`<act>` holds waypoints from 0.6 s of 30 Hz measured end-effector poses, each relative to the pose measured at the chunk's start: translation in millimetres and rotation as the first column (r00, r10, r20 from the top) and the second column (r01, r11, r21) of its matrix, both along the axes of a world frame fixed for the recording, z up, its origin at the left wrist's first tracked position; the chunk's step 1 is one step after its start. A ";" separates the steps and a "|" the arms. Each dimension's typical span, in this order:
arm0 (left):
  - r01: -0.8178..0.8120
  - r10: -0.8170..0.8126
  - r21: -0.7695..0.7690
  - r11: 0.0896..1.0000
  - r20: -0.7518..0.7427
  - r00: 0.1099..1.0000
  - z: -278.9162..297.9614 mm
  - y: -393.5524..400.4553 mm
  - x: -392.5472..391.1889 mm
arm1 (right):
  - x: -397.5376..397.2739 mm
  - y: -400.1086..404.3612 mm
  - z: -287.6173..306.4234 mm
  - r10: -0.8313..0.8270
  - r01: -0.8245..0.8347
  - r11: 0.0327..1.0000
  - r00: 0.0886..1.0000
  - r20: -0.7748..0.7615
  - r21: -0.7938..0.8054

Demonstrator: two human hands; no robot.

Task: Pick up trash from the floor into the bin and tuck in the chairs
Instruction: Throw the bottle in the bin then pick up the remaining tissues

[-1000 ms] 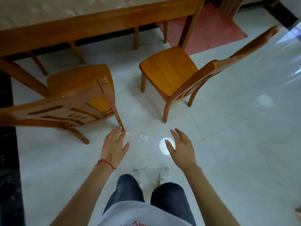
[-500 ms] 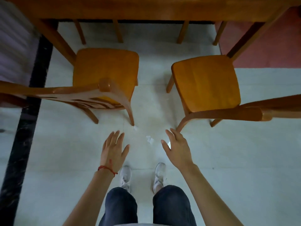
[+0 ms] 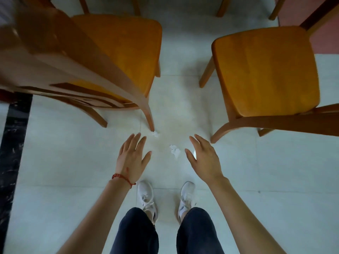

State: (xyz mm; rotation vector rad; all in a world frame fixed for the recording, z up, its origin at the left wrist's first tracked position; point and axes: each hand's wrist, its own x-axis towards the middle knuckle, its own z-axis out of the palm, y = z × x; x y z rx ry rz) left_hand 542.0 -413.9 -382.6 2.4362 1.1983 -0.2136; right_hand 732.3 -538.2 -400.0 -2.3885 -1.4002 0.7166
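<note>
Two orange wooden chairs stand pulled out on the pale tiled floor: the left chair [image 3: 117, 52] and the right chair [image 3: 266, 70]. A crumpled white paper scrap [image 3: 174, 150] lies on the floor between my hands. A smaller white scrap [image 3: 155, 133] lies at the foot of the left chair's near leg. My left hand [image 3: 131, 158], with a red string at the wrist, hovers open just left of the scraps. My right hand [image 3: 203, 158] hovers open just right of the larger scrap. Neither hand touches anything. No bin is in view.
Table legs [image 3: 222, 6] and further chair legs show at the top edge. A red mat [image 3: 326, 33] lies at the upper right. A black floor strip [image 3: 12, 143] runs down the left side. My white shoes [image 3: 146, 197] stand just behind the scraps.
The view has swung to face the chairs squarely and dropped closer to the floor. Both chairs now loom larger, and my open hands are nearer the paper scraps.
</note>
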 end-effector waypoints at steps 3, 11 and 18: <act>0.047 -0.047 0.024 0.999 -0.010 0.999 -46.3 13.0 0.9 | 2.7 3.2 -49.3 0.017 -0.017 1.000 1.000 0.015 0.026; 0.163 -0.162 0.034 0.986 -0.051 0.986 -184.4 43.4 -0.4 | 15.8 9.1 -188.2 0.137 -0.149 0.984 0.983 0.126 0.096; 0.129 -0.128 -0.013 0.992 0.020 0.992 -308.4 63.8 4.5 | 30.1 9.6 -307.8 0.228 -0.245 0.966 0.958 0.174 0.084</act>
